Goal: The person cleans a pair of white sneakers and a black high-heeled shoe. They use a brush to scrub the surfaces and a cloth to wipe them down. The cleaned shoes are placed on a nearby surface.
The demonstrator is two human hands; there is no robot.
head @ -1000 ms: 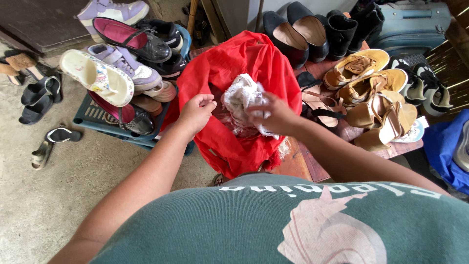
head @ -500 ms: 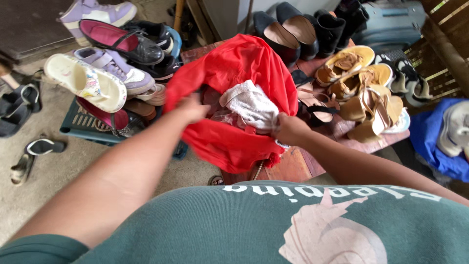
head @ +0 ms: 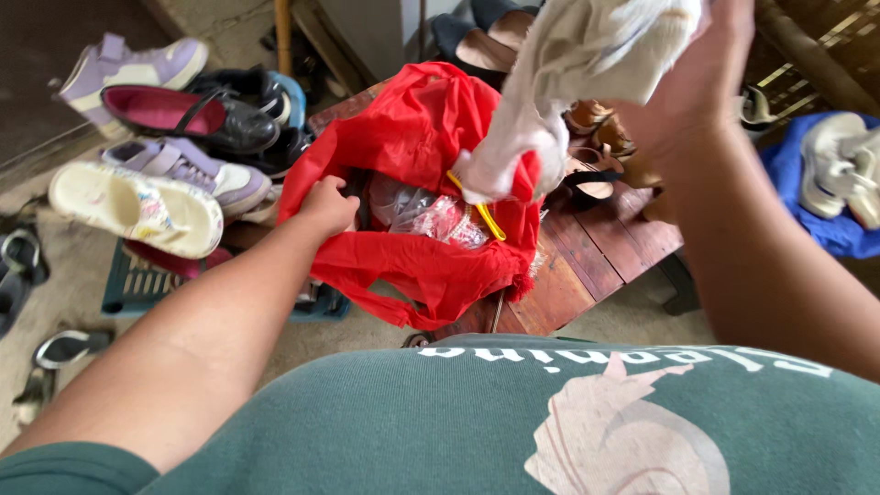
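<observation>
Right hand [head: 706, 82], top right, closed on white cloth [head: 568, 82], lifted clear of red bag [head: 412, 156]; left hand [head: 325, 203] grips bag rim, centre; clear packets [head: 431, 215] remain inside.

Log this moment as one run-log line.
left hand: grips rim of red bag | right hand: holds white cloth raised above bag | bag: open on wooden table

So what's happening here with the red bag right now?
A person stands over a red bag resting on a low wooden table. The left hand grips the bag's rim, holding it open. The right hand holds a pale cloth raised above the bag's opening. Clear plastic packets and something yellow show inside. Shoes are piled to the left, and a blue bag sits to the right.
</observation>
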